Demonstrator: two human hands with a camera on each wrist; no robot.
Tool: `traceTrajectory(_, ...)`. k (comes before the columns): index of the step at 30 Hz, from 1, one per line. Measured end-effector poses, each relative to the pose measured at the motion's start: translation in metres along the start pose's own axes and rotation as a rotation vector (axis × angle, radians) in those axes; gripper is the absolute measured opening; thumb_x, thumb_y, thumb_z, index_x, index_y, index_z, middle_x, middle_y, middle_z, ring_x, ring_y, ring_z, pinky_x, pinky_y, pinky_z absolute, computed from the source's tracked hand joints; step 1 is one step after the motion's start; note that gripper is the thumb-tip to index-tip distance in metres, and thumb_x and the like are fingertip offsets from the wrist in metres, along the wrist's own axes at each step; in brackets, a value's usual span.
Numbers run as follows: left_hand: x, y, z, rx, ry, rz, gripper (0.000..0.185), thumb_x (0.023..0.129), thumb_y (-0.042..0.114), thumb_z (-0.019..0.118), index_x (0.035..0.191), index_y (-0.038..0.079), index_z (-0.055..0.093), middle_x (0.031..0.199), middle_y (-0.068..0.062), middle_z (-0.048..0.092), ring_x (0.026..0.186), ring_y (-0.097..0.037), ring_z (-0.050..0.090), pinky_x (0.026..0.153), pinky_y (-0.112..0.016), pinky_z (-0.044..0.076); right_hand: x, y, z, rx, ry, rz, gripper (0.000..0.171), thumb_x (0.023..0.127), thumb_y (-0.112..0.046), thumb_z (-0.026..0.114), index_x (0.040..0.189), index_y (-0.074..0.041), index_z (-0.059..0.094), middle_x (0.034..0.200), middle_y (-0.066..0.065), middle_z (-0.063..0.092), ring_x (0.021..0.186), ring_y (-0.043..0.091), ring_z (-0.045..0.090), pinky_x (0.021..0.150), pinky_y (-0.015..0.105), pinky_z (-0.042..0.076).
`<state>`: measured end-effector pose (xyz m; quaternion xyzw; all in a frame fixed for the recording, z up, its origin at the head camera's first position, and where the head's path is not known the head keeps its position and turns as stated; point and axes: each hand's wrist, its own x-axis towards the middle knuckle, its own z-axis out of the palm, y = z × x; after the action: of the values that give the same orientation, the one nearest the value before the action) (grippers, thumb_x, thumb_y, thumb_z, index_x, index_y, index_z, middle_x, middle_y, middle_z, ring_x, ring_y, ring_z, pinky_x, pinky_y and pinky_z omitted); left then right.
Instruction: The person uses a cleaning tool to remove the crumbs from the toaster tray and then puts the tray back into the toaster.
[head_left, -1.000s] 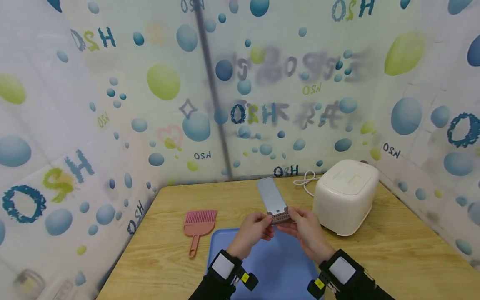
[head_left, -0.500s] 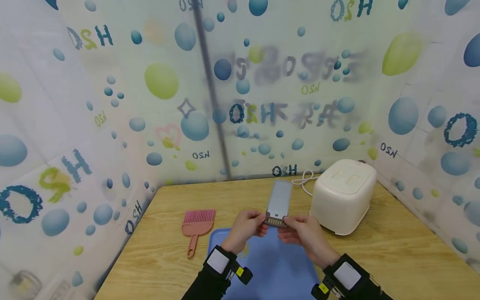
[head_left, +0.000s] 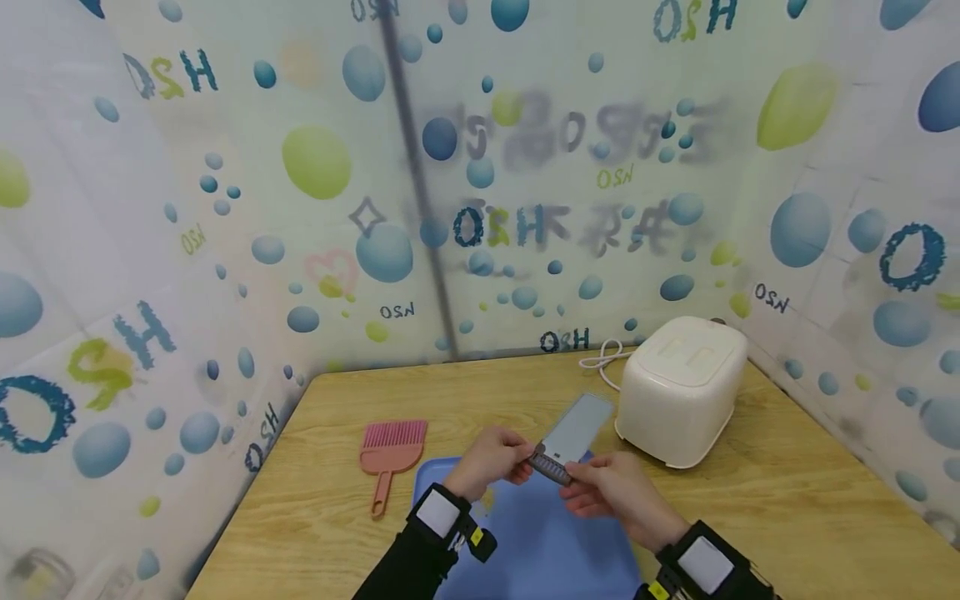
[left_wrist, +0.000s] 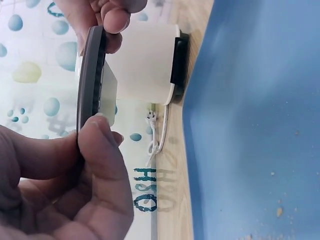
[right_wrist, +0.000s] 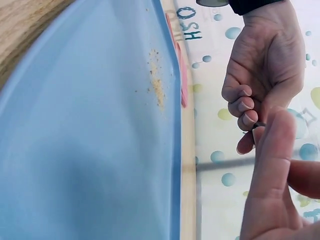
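Observation:
Both hands hold a toaster crumb tray (head_left: 581, 425), a flat pale grey plate with a dark slotted end piece, above a blue tray (head_left: 547, 542). My left hand (head_left: 491, 462) pinches one end of the dark edge between thumb and fingers. At its other end my right hand (head_left: 615, 492) pinches the same piece. The plate points away and to the right, toward the white toaster (head_left: 678, 396). The left wrist view shows the dark edge (left_wrist: 91, 75) nearly side-on. In the right wrist view the crumb tray is mostly hidden behind fingers.
Fine crumbs (right_wrist: 157, 85) lie on the blue tray near one side. Left of it a pink brush (head_left: 393, 450) lies on the wooden table (head_left: 300, 500). A white cord (head_left: 607, 358) with a plug lies behind the toaster. Printed curtains (head_left: 337, 208) enclose the table.
The crumb tray has swung from pointing back-left to pointing back-right, and both hands have come slightly nearer. Crumbs on the blue tray have come into view beside my left wrist.

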<state>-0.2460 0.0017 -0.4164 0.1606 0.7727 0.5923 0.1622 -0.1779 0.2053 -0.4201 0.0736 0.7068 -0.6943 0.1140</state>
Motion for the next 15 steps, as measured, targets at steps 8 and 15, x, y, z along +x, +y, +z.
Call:
traceTrajectory(8,0.004,-0.007,0.006,0.053,-0.074,-0.016,0.019,0.099,0.008,0.064,0.090,-0.006,0.074,0.070,-0.006,0.065,0.058,-0.012,0.060,0.057,-0.026,0.057,-0.001,0.015,-0.008,-0.024,-0.041,0.052,0.031,0.101,-0.017,0.063,0.108,0.013,0.064,0.082,0.012,0.074,0.067,0.017,0.072,0.064,0.030,0.061)
traceTrajectory(15,0.004,-0.009,0.010,0.101,-0.099,-0.056,0.016,0.098,0.004,0.065,0.089,-0.005,0.075,0.071,-0.008,0.067,0.060,-0.014,0.062,0.061,-0.033,0.060,-0.002,0.025,-0.013,-0.025,-0.120,0.036,0.030,0.102,-0.015,0.061,0.106,0.015,0.064,0.079,0.011,0.073,0.066,0.015,0.072,0.063,0.028,0.060)
